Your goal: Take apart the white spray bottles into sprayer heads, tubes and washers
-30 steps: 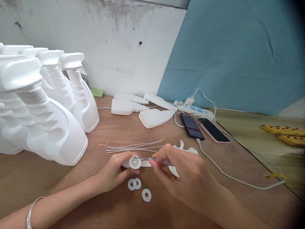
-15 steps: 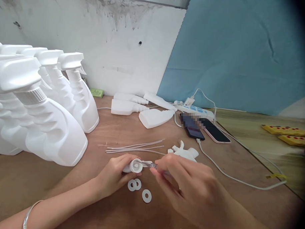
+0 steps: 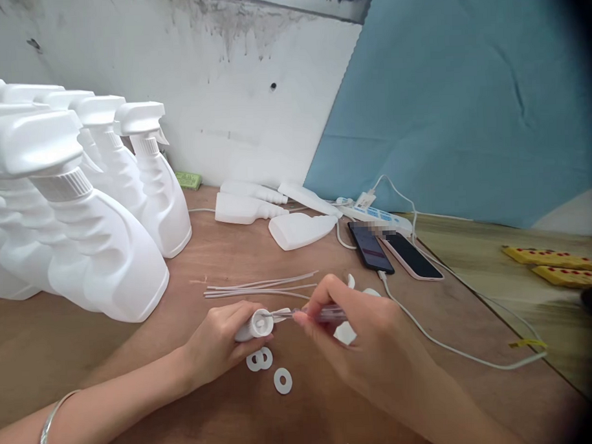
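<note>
My left hand (image 3: 232,334) is closed round a white trigger spray head (image 3: 262,324), whose round cap opening faces me. In my right hand (image 3: 358,336) is a small screwdriver with a clear handle (image 3: 331,313); its thin metal shaft reaches to the cap opening. Close below my left hand lie white ring washers (image 3: 283,380), two of them overlapping. Thin clear dip tubes (image 3: 259,290) lie just beyond the hands. A second white spray head (image 3: 346,333) sits partly hidden behind my right hand.
Assembled white spray bottles (image 3: 108,267) stand in rows at the left. Several bottles without heads (image 3: 301,230) lie at the back. Two phones (image 3: 372,248), a power strip (image 3: 378,216) and a white cable (image 3: 440,333) take up the right side. A green packet (image 3: 188,180) lies by the wall.
My right hand has turned and its fingers have shifted along the screwdriver, so more of the clear handle shows. The left hand with the spray head has barely moved.
</note>
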`<state>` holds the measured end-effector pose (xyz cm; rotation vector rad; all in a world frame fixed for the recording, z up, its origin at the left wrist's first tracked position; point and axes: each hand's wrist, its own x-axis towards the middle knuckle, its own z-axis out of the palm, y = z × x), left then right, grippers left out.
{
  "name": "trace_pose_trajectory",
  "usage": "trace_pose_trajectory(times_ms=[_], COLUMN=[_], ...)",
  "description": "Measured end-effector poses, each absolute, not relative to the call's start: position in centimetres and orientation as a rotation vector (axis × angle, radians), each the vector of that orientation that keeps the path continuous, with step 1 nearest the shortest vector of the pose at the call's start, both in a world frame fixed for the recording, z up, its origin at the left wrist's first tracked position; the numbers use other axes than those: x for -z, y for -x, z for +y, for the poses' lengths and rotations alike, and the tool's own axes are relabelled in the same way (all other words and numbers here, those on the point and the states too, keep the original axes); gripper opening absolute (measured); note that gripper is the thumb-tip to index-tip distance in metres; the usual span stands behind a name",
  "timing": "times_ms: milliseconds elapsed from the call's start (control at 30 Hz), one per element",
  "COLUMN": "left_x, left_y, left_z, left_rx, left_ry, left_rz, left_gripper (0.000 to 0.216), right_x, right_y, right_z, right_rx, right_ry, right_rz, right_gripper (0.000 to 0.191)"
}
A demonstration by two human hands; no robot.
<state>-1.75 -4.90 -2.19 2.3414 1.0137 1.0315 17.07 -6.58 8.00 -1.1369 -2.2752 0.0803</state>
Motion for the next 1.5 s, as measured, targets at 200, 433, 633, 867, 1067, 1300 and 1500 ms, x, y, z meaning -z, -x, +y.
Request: trace_pose_trajectory(times_ms=[200,433,633,867,1067,1300,1500], left_x=[2.2,2.5,2.2,2.0,2.3,2.1,2.0], left_y=[1.7,1.7,1.5,1.6,1.8,1.7,1.7], left_z=[-4.8,-4.9,-4.9,-4.9,-4.8,-4.4,-4.2], left_rx=[-1.049,-0.999,-0.922,-0.901,-0.909,-1.059,-1.139], left_ry=[-2.339,-2.335,-2.178,-2.14,-2.21,-2.33,-2.455], left_rz=[1.017,1.033,1.15,1.165,0.967,0.913,1.021], left_gripper=[0.019,0.023,0.014,0.015,0.027,0.025,0.03], right_x=[-7.5,-8.4,-8.9,-8.4,-8.2,-8.1,-7.6], right_y=[-16.7,-17.2,-17.7,-18.5,-18.6,-18.7,-19.0], right_z=[-7.7,-6.6,-5.2,-3.8,-3.4,-2.3,-1.9], right_rx=[0.187,-0.33,-0.751,-1.158,-1.314,-1.496,-1.5], right_ry=[0.862,1.162,1.386,1.4,1.382,1.343,1.358], right_rz=[-2.454,-2.274,-2.065,-1.772,-1.767,-1.69,-1.658], right_gripper=[0.019,0.016,0.016,0.022,0.025,0.03,0.032])
